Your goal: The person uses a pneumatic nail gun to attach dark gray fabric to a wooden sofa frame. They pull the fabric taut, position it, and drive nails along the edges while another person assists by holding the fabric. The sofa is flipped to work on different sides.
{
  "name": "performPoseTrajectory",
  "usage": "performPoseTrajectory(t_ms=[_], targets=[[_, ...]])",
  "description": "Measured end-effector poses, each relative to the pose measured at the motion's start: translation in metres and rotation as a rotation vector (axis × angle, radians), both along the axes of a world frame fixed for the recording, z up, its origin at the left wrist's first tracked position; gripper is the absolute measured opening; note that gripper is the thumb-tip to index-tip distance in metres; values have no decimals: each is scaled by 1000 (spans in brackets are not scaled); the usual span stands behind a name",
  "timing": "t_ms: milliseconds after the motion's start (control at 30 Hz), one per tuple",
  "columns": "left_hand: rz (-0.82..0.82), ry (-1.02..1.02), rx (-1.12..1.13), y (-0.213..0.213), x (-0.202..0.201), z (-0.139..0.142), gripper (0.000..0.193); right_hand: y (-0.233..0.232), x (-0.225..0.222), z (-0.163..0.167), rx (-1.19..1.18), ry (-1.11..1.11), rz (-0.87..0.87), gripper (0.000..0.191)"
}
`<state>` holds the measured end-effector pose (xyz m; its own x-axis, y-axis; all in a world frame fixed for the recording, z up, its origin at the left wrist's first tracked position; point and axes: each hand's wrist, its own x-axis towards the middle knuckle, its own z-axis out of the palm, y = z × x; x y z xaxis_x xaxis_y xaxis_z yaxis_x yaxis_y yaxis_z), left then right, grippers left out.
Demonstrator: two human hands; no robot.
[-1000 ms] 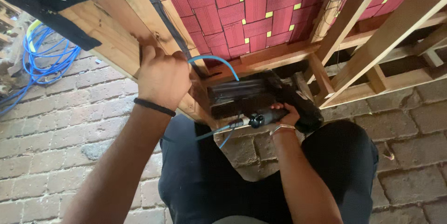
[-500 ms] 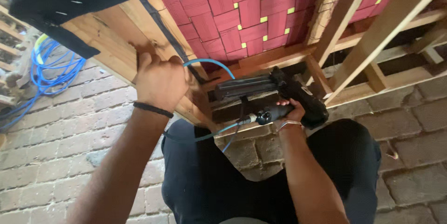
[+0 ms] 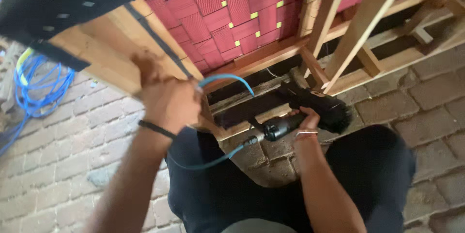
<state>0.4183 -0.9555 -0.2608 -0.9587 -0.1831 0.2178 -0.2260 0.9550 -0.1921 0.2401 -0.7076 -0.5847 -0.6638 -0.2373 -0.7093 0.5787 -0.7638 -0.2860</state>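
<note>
Right hand (image 3: 306, 120) is gripping the black pneumatic stapler (image 3: 310, 109), whose long axis is running left toward the wooden frame rail (image 3: 121, 63). Left hand (image 3: 167, 100), the nearer one, is pinching the dark strap (image 3: 157, 44) against that rail, up-left of the stapler's nose.

floor: grey brick paving (image 3: 63, 146) | blue hose coil (image 3: 36, 88) left
</note>
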Motion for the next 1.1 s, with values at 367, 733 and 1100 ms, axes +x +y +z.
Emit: performPoseTrajectory(t_ms=[367,733,1100], targets=[[-605,-158,271,205,-138,-1,20,172,-45,25,210,176,-280,15],[-774,143,-623,262,-331,2,25,278,-222,105,-58,414,-95,19],[-1011,369,-460,242,-359,-23,24,294,-303,20,-164,418,-161,14]])
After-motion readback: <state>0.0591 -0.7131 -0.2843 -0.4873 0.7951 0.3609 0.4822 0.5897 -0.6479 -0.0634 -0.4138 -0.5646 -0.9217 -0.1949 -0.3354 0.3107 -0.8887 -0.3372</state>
